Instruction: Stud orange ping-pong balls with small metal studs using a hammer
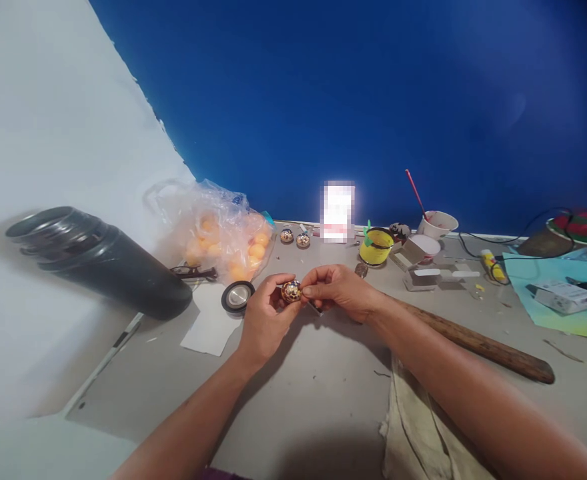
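**Grey worktop: both hands on one small ball**

Grey table [323, 393] w/ crumbs and scraps. At the near edge lies a beige cloth [423, 433], cut off by the frame bottom. Above it the left hand [263, 320] and right hand [341, 293] meet at centre, both pinched on a gold-patterned ball [291, 291] held just off the table. Fingers cover approx. half of it, so the pattern is unreadable. A dark sliver under the right hand can't be made out.

A wooden stick [478, 343] runs out from behind the right forearm. Left of the hands are a tape roll [237, 296] and white paper [211, 327], then a black cylinder [108, 263] on its side.

Further back are a plastic bag of orange balls [223, 233], two more patterned balls [287, 235], a yellow cup [376, 247] and a white cup [438, 223] w/ a red stick. The blue wall [348, 100] sits behind.
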`<state>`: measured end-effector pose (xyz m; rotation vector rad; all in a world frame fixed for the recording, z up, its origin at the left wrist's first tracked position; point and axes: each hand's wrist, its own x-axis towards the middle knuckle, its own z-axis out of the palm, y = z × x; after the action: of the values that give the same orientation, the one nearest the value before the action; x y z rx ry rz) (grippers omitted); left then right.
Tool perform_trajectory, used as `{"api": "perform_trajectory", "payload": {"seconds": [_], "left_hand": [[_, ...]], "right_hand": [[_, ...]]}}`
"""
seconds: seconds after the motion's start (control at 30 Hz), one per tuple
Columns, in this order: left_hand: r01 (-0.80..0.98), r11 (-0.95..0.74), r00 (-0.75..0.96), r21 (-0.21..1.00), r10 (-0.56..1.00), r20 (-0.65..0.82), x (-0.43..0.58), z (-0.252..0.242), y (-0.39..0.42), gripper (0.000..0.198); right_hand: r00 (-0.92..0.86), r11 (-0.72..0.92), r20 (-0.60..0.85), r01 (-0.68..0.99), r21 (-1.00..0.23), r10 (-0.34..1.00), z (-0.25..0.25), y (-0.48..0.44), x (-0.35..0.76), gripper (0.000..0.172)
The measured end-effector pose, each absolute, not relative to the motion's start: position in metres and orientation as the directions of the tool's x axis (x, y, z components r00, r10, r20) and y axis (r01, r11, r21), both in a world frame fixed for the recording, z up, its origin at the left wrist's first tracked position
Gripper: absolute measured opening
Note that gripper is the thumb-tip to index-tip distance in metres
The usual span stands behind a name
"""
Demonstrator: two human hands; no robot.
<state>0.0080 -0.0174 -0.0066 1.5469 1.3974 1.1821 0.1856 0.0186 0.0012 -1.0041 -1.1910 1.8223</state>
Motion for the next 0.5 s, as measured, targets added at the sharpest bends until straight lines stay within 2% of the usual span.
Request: {"api": "perform_trajectory", "payload": {"seconds": [0.2, 0.5], "left_hand": [[0.342, -0.173, -0.029, 0.924, 0.980, 0.194, 0.009, -0.005, -0.019, 0.031], [0.376, -0.351, -0.090, 0.858, 0.907, 0.411, 0.008, -0.018, -0.019, 0.025]], "right_hand": [[-0.420, -0.282, -0.206, -0.127, -0.951, 0.884, 0.001, 0.018, 0.184, 0.026], [-0.367, -0.141, -0.099, -0.091, -0.986, 0.925, 0.004, 0.011, 0.173, 0.019]]}}
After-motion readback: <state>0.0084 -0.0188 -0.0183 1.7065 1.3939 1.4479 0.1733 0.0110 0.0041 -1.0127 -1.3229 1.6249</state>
